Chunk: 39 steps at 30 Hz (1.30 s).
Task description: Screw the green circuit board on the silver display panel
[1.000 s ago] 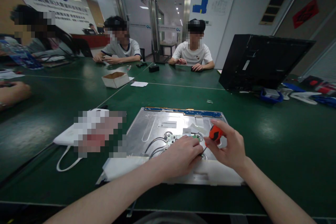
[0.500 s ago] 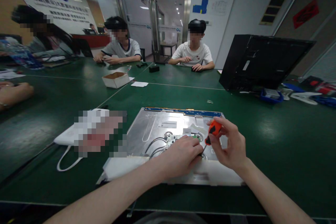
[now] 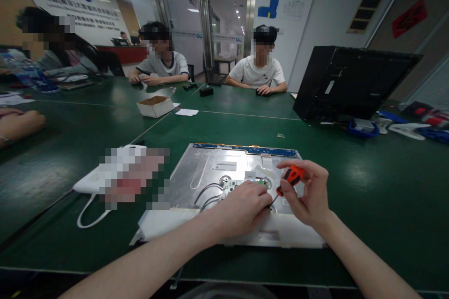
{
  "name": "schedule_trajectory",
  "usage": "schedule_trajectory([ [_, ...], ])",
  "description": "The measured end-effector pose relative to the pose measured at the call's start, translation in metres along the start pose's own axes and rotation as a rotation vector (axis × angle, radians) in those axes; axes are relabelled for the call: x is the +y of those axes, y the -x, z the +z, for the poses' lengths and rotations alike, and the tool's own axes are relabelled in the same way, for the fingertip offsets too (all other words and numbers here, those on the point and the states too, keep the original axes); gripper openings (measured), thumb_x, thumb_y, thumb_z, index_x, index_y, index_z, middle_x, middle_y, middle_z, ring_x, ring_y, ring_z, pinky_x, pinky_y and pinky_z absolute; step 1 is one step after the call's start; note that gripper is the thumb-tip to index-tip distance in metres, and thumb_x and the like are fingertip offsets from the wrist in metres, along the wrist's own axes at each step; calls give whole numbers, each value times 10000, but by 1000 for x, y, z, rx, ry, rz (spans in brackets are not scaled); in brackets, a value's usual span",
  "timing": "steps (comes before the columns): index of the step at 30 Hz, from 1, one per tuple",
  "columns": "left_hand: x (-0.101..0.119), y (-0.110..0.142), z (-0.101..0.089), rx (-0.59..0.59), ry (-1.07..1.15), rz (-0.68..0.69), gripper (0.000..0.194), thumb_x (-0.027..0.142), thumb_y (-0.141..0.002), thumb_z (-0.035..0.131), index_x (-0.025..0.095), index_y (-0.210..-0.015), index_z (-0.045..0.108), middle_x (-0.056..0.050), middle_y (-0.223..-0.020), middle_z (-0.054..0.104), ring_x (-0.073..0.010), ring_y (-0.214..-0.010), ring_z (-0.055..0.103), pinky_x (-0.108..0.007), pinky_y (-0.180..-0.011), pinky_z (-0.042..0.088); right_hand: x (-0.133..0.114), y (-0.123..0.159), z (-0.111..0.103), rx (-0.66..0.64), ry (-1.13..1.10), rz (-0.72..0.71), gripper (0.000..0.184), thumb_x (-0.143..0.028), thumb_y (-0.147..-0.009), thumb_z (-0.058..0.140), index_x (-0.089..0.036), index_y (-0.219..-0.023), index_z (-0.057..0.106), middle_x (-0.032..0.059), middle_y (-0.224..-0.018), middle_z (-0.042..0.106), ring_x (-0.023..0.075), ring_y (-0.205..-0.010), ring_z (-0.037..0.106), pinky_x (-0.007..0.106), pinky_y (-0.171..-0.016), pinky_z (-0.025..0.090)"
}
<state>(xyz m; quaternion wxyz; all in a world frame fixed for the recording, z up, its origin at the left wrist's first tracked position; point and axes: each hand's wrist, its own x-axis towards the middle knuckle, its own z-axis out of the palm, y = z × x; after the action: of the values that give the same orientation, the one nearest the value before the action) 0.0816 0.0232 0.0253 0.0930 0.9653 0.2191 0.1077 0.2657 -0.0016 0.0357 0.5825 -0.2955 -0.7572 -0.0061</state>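
A silver display panel [image 3: 196, 161] lies flat on the green table, with a blue circuit strip along its far edge. On its middle sits a small circuit board [image 3: 233, 188] with dark cables. My left hand [image 3: 243, 208] rests on that board, fingers curled, covering part of it; what its fingertips hold, if anything, is hidden. My right hand [image 3: 310, 191] pinches the handle of an orange and black screwdriver [image 3: 293, 175]. The screwdriver slants down to the left, its shaft running towards my left fingertips, and its tip is hidden there.
Left of the panel lies a white device with a strap [image 3: 93, 177], partly blurred out. A white open box [image 3: 155, 106] and paper [image 3: 187, 112] are farther back. A black monitor-like casing [image 3: 351, 84] and a blue tray [image 3: 363, 128] stand at right. Several people sit around the table.
The screwdriver's handle has tilted lower and to the right in my right hand, and that hand's index finger has straightened. My left hand stays in place. A person opposite has lowered one hand.
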Motion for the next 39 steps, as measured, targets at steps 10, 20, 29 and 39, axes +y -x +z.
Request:
schedule_trajectory([
  [10, 0, 0, 2, 53, -24, 15, 80, 137, -935, 560, 165, -887, 617, -53, -899, 663, -214, -812, 620, -338, -735, 444, -5, -7, -4, -93, 72, -13, 452, -115, -961, 464, -246, -1391, 416, 97, -1107, 651, 152, -682, 630, 274, -528, 579],
  [20, 0, 1, 0, 24, 16, 2, 92, 132, -942, 554, 157, -978, 634, -81, -1009, 689, -243, -946, 648, -373, -856, 469, 3, 2, 1, 34, -55, 5, 479, -177, -890, 656, -285, -1278, 398, 25, -1008, 619, 119, -610, 598, 241, -483, 532],
  [29, 1, 0, 1, 39, -15, 4, 98, 148, -961, 534, 165, -938, 628, -68, -963, 677, -226, -876, 634, -353, -780, 450, -4, -8, -2, 24, 103, -20, 340, -200, -945, 564, -273, -1266, 478, 53, -1013, 595, 148, -691, 609, 251, -484, 551],
  [39, 0, 0, 2, 39, -1, 12, 116, 143, -953, 519, 165, -949, 632, -78, -973, 682, -232, -896, 642, -354, -815, 471, 0, 0, -3, -3, 16, -11, 444, -190, -910, 630, -248, -1311, 450, 107, -1161, 682, 138, -640, 651, 273, -507, 571],
])
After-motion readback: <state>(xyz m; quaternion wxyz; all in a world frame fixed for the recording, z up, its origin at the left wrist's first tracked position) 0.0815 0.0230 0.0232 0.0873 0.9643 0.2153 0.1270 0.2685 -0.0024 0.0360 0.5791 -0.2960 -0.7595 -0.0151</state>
